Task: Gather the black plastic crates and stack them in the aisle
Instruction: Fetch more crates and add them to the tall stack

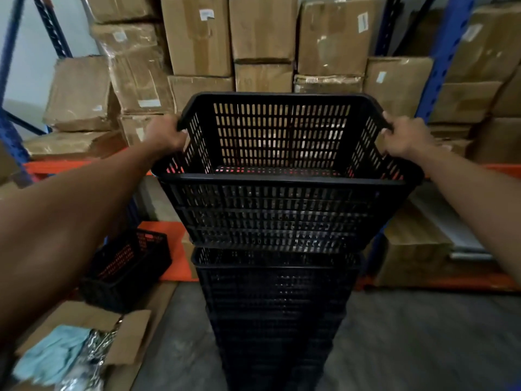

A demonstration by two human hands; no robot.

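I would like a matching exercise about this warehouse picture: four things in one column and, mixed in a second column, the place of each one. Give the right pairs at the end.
Things:
1. top crate
2. lone crate
3. open carton
4. brown boxes

Places:
A. on the floor at lower left, with light blue cloth inside
B. stacked on the shelving behind the aisle
C. held by its rim between the left hand and right hand, above the crate stack
D. by itself to the left of the stack, low down

Pairs: 1-C, 2-D, 3-A, 4-B
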